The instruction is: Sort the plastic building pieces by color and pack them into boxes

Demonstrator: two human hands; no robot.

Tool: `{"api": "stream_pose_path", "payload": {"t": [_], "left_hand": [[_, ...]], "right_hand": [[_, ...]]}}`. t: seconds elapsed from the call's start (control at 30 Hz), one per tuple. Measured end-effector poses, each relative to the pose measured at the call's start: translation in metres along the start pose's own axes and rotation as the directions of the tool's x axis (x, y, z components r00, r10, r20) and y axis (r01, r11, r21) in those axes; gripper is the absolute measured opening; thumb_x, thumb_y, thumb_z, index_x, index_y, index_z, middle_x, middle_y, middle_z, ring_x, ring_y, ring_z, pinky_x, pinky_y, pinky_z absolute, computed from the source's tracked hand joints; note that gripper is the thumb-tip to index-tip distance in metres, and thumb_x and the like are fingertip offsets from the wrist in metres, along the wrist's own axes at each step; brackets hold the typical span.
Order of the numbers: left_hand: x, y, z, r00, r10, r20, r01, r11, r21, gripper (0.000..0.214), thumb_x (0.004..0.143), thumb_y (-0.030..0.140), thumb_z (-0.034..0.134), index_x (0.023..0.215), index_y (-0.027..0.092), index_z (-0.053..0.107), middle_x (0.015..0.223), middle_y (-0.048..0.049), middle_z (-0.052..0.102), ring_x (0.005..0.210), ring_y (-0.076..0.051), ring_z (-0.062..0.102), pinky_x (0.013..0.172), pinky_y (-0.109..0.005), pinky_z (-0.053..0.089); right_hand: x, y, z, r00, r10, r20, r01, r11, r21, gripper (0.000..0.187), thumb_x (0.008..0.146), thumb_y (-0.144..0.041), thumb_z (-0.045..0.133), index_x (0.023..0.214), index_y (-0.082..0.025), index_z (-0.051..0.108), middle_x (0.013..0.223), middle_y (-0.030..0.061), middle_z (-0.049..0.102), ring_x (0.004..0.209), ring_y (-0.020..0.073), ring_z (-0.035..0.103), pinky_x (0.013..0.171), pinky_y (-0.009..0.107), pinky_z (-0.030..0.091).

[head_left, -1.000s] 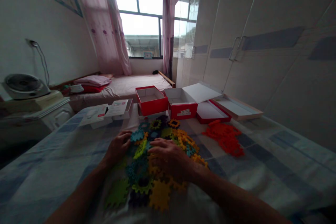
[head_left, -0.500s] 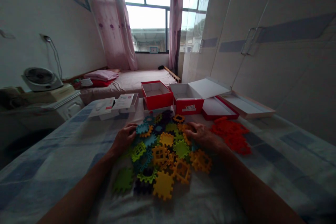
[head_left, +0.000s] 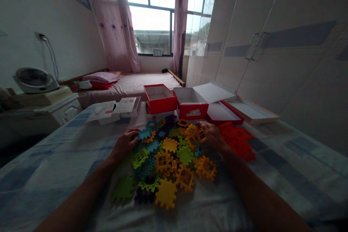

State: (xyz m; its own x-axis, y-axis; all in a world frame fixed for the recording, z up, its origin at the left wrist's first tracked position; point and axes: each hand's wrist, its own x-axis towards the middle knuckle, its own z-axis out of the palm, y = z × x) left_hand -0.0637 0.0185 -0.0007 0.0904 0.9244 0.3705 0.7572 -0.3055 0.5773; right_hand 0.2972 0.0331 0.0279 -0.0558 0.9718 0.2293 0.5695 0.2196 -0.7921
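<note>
plastic puzzle tiles [head_left: 168,156] lie under left hand [head_left: 125,144] and right hand [head_left: 213,136].

The tiles [head_left: 170,145] are flat, toothed-edged plastic squares, many with lattice middles, in yellow, orange, green, teal and dark purple. They lie in a loose overlapping heap on the checked cloth [head_left: 67,145], the left hand [head_left: 124,145] on its left edge, the right hand [head_left: 214,136] on orange ones at its right.

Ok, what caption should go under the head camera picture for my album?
The left hand and right hand on a heap of colourful toothed tiles, red boxes behind.
</note>
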Motion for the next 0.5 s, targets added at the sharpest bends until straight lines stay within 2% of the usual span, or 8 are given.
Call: {"api": "stream_pose_path", "payload": {"t": [0.1,0.2,0.27,0.37,0.43,0.5], "left_hand": [[0.0,-0.001,0.0,1.0,0.001,-0.001,-0.001,1.0,-0.005,0.035,0.074,0.039,0.045,0.086,0.016,0.07,0.107,-0.0093,0.065,0.094,-0.022,0.063,0.089,-0.034,0.048],[0.0,-0.002,0.001,1.0,0.003,-0.007,-0.004,1.0,-0.007,0.035,0.074,0.039,0.045,0.084,0.017,0.07,0.106,-0.0084,0.065,0.092,-0.021,0.063,0.088,-0.032,0.048],[0.0,-0.002,0.002,1.0,0.007,-0.012,-0.007,1.0,-0.008,0.034,0.074,0.039,0.045,0.084,0.018,0.07,0.105,-0.0082,0.065,0.092,-0.021,0.063,0.087,-0.032,0.048],[0.0,-0.002,0.002,1.0,0.007,-0.015,-0.007,1.0,-0.009,0.034,0.074,0.038,0.044,0.085,0.017,0.069,0.106,-0.0088,0.065,0.093,-0.021,0.063,0.088,-0.033,0.048],[-0.001,-0.002,0.002,1.0,0.007,-0.014,-0.007,1.0,-0.01,0.034,0.074,0.038,0.045,0.085,0.018,0.069,0.106,-0.0087,0.065,0.093,-0.022,0.062,0.089,-0.034,0.047],[-0.001,-0.001,0.002,1.0,0.008,-0.011,-0.008,1.0,-0.012,0.033,0.073,0.037,0.045,0.085,0.018,0.069,0.107,-0.0086,0.065,0.095,-0.022,0.062,0.09,-0.034,0.047]], "right_hand": [[0.001,0.006,-0.002,0.995,-0.006,0.102,0.005,1.0,0.004,0.044,0.083,-0.047,0.042,0.102,-0.015,0.065,0.097,0.0073,0.068,0.083,0.0185,0.063,0.069,0.026,0.05],[-0.001,0.007,-0.004,0.985,0.0,0.173,0.004,1.0,-0.022,0.044,0.07,-0.037,0.059,0.107,-0.016,0.064,0.097,0.0063,0.068,0.081,0.0187,0.063,0.068,0.025,0.05],[-0.002,0.006,-0.007,0.987,0.008,0.16,0.0,0.998,-0.055,0.042,0.065,-0.028,0.057,0.104,-0.015,0.066,0.093,0.0062,0.069,0.078,0.0188,0.063,0.067,0.025,0.049],[-0.001,0.003,-0.014,0.997,0.005,0.076,0.001,0.996,-0.086,0.04,0.061,-0.021,0.048,0.096,-0.013,0.067,0.088,0.0083,0.069,0.078,0.0199,0.062,0.069,0.027,0.049],[-0.001,0.002,-0.017,1.0,-0.013,0.023,0.015,0.997,-0.079,0.043,0.062,-0.021,0.044,0.098,-0.013,0.065,0.091,0.0091,0.068,0.08,0.0202,0.062,0.07,0.028,0.049],[-0.001,0.003,-0.017,0.997,-0.074,0.027,0.075,0.997,-0.028,0.049,0.065,-0.025,0.043,0.108,-0.013,0.06,0.102,0.01,0.066,0.09,0.0215,0.061,0.077,0.031,0.049]]}}
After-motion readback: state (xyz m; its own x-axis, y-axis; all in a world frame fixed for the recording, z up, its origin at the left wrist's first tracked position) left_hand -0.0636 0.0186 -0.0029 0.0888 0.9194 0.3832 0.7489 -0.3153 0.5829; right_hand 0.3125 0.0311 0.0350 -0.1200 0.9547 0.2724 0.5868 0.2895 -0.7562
